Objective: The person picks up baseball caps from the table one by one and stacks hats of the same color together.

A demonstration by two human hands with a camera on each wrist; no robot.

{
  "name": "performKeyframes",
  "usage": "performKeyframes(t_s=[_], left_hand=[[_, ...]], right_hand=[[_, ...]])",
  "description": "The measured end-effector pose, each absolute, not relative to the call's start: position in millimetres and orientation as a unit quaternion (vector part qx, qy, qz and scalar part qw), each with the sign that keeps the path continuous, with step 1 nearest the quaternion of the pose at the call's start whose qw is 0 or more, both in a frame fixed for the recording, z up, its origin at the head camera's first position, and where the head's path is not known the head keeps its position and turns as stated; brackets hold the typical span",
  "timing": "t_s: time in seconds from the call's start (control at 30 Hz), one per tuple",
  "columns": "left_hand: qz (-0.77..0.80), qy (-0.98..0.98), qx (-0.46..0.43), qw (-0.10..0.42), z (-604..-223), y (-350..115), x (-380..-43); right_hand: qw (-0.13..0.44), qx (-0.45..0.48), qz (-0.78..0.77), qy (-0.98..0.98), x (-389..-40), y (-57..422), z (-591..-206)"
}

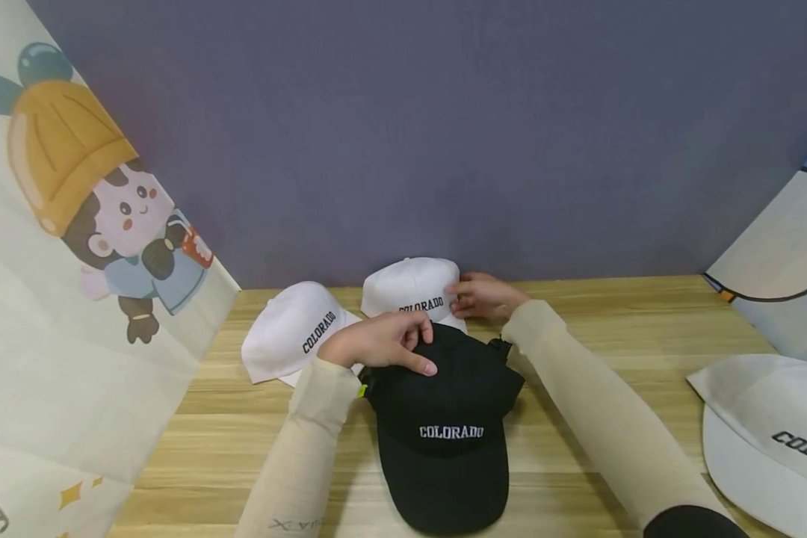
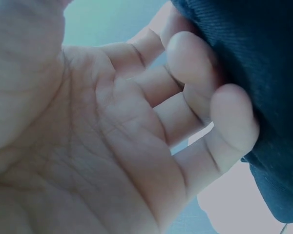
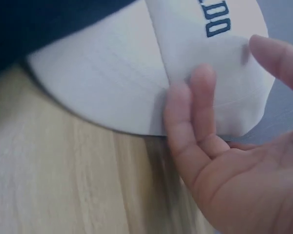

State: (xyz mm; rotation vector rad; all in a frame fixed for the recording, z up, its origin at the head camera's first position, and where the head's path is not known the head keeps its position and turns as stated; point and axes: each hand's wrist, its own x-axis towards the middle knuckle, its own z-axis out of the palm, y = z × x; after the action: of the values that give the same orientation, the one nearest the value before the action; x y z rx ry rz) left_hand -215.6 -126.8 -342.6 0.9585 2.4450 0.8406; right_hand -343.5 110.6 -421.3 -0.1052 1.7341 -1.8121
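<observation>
A black cap [image 1: 447, 388] lettered COLORADO lies in the middle in the head view, its brim toward me. My left hand [image 1: 383, 340] is at its crown, loosely curled, with the thumb along the top. In the left wrist view the fingertips [image 2: 233, 114] touch the black fabric, and no cloth shows inside the palm. Behind the black cap is a white COLORADO cap [image 1: 413, 284], its brim partly hidden. My right hand [image 1: 487, 297] reaches its right side. The right wrist view shows fingers [image 3: 180, 109] against that cap with the thumb apart.
Another white cap [image 1: 296, 329] sits at the back left, tilted. At the right edge a further white cap [image 1: 767, 418] is cut off by the frame. A grey-blue panel [image 1: 444, 134] borders the wooden table [image 1: 619, 321] at the back; printed panels flank both sides.
</observation>
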Motion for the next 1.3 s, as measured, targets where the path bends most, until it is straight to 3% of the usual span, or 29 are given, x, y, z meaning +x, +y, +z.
performKeyframes(t_s=[0.27,0.47,1.3], left_hand=[[0.304,0.867,0.343,0.195,-343,-124,-214],[0.302,0.866,0.35,0.19,-344,-123,-215],[0.312,0.865,0.342,0.191,-345,-127,-217]], right_hand=[[0.314,-0.009,-0.688,0.654,-344,114,-427],[0.316,-0.053,-0.677,0.663,-336,121,-420],[0.073,-0.178,-0.62,0.76,-286,191,-361]])
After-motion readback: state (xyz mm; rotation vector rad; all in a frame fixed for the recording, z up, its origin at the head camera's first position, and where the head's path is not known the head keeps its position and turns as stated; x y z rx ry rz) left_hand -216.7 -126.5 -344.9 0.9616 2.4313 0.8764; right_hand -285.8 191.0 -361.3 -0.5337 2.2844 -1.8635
